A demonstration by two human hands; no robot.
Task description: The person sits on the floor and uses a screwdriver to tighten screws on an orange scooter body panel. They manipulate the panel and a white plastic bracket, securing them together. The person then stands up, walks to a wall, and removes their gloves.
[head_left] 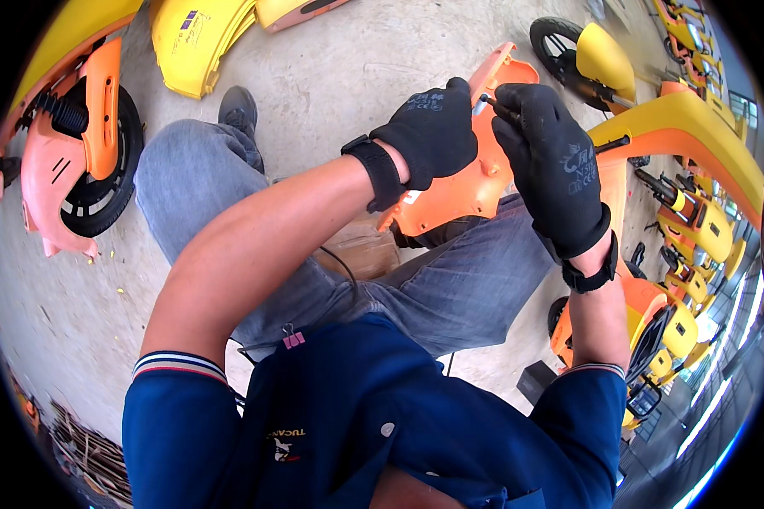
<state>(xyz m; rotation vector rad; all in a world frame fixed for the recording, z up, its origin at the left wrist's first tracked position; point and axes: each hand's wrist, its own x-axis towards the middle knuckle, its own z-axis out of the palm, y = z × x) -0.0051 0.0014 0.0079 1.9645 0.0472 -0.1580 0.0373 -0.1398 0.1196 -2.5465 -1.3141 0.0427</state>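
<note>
An orange plastic panel (463,199) with a curved edge and small raised bosses stands tilted between my knees. My left hand (429,131), in a black glove, is closed on the panel's left edge. Also black-gloved, my right hand (556,161) is closed around a slim dark rod-shaped tool (502,110). The tool's tip is beside a small grey-white piece (480,104) on the panel's upper part. Most of the tool is hidden in my fingers, so its exact kind cannot be made out.
A yellow-and-orange scooter body (679,127) stands close on my right, with a wheel (560,51) beyond. At left is another scooter's front wheel (110,170). Yellow panels (199,42) lie on the floor ahead. A brown cardboard box (361,246) is between my legs.
</note>
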